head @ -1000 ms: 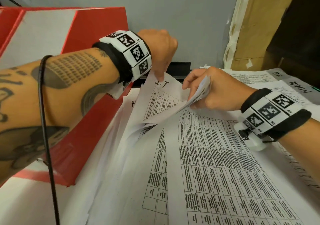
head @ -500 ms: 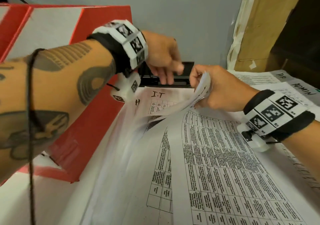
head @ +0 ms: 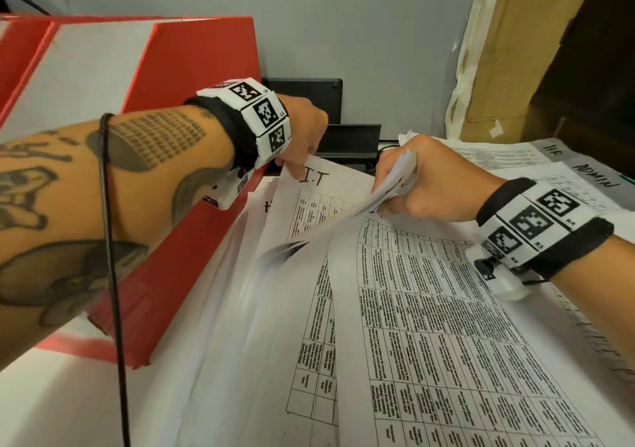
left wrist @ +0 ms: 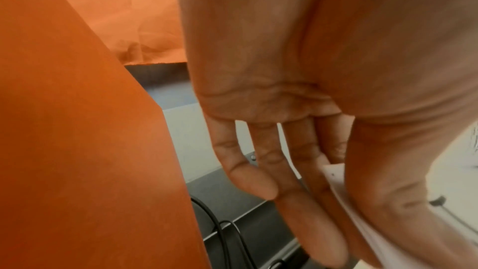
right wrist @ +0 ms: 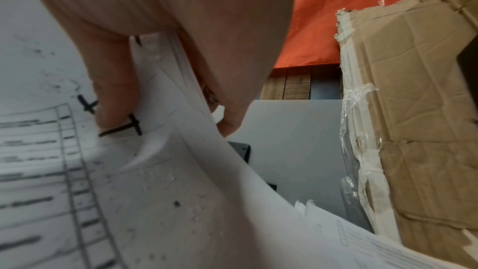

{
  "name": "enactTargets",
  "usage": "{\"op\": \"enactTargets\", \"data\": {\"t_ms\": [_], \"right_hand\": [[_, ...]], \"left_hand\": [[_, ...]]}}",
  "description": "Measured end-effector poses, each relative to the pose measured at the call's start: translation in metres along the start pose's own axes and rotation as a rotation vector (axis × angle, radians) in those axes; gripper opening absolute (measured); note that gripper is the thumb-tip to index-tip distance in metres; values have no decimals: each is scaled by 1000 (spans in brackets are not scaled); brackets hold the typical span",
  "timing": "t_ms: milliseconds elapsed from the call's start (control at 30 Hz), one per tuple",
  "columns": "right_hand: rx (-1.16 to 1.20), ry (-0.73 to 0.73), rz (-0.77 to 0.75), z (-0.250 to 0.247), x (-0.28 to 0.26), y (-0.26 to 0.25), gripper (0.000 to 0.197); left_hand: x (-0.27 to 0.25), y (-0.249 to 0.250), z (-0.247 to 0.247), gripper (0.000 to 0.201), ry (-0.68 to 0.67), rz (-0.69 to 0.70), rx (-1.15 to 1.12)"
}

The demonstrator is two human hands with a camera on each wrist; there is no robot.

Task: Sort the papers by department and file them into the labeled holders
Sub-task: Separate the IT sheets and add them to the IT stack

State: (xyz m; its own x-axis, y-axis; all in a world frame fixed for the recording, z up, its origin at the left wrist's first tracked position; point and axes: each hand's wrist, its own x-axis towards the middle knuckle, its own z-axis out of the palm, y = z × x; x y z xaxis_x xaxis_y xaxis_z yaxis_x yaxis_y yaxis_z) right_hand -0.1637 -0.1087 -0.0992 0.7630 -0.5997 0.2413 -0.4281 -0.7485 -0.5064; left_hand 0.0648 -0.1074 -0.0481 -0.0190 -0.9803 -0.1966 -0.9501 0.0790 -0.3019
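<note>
A sheet hand-marked "I.T" lies on top of the left part of a spread stack of printed table papers. My left hand pinches that sheet's top left corner; in the left wrist view the white paper edge sits between the thumb and fingers. My right hand grips a lifted bundle of sheets, curled up off the stack, with the thumb on its printed face. A red holder stands at the left.
A black holder with a cable sits against the grey back wall, just behind both hands. Sheets marked "HR" and "ADMIN" lie at the right. Taped cardboard rises at the back right. A black cord runs along my left forearm.
My left hand came down from in front of the black holder and took the I.T sheet's top corner. The right hand kept hold of the lifted bundle.
</note>
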Motion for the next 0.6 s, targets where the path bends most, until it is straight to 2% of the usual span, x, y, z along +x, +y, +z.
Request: {"op": "enactTargets", "data": {"t_ms": [100, 167, 267, 400, 467, 533, 600], "right_hand": [[5, -2, 6, 0, 0, 1, 22], [4, -9, 12, 0, -1, 2, 23], [0, 5, -2, 0, -1, 3, 27], [37, 25, -20, 1, -1, 1, 34], [14, 13, -36, 0, -2, 0, 47], [5, -3, -49, 0, -1, 1, 31], [-11, -9, -56, 1, 0, 4, 15]], "left_hand": [[-4, 3, -3, 21, -17, -1, -7], [-7, 6, -6, 14, 25, 3, 22], [-15, 10, -17, 20, 83, -13, 38], [-24, 12, -31, 25, 140, 30, -75], [-31, 11, -33, 21, 166, 93, -216], [-38, 8, -33, 19, 119, 177, -409], [-44, 7, -32, 18, -7, 279, -629]]}}
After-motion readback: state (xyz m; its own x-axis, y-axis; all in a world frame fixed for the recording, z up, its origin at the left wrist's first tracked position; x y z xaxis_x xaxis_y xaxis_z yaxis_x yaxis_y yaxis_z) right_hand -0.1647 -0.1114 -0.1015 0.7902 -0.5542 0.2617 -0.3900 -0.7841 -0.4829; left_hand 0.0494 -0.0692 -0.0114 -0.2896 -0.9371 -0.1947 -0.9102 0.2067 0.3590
